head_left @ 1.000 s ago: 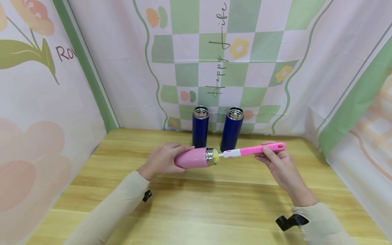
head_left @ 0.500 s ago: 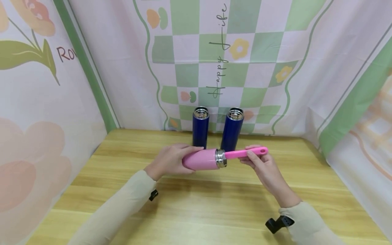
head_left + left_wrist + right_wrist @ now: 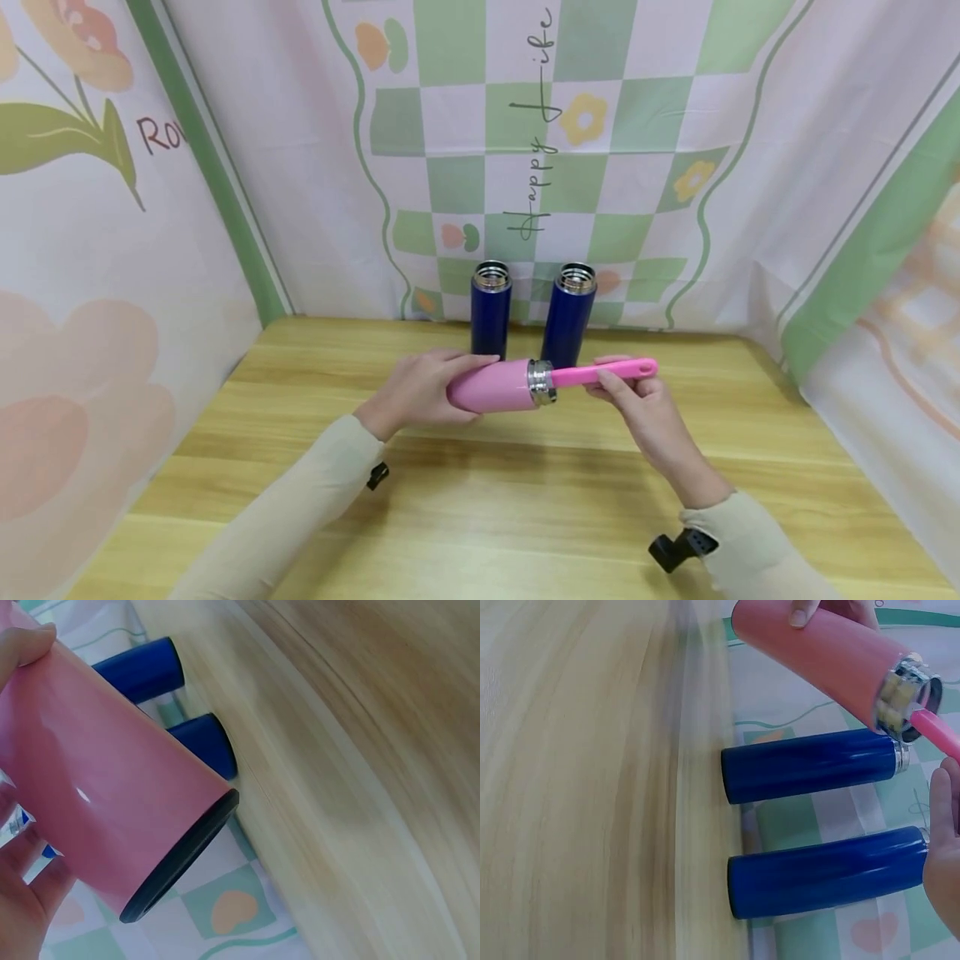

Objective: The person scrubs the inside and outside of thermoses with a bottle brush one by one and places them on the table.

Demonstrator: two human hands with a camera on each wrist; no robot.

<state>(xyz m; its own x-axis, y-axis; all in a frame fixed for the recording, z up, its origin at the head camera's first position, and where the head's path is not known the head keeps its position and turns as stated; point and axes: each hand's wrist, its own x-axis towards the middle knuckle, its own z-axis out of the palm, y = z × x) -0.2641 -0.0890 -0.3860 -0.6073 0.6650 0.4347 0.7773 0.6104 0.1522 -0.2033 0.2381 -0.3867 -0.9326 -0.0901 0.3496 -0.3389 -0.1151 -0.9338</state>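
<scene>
A pink thermos bottle [image 3: 491, 387] lies on its side in the air above the table, its steel mouth facing right. My left hand [image 3: 420, 390] grips it around the base end; the dark bottom shows in the left wrist view. My right hand [image 3: 648, 417] pinches the pink handle of a bottle brush [image 3: 588, 372] near its holed end. The brush head is inside the bottle, hidden in the head view, and the handle sticks out of the mouth. In the right wrist view, pale yellow shows through the steel neck [image 3: 897, 697] beside the handle.
Two dark blue thermos bottles, one on the left [image 3: 491, 321] and one on the right [image 3: 567, 321], stand uncapped at the back of the wooden table [image 3: 495, 517]. A green-checked curtain [image 3: 517, 125] hangs right behind them. More printed cloth closes in both sides.
The right hand has moved left, pushing the brush from the mouth deep into the bottle. The left hand and pink bottle shifted slightly right, then stayed almost still over the last half second.
</scene>
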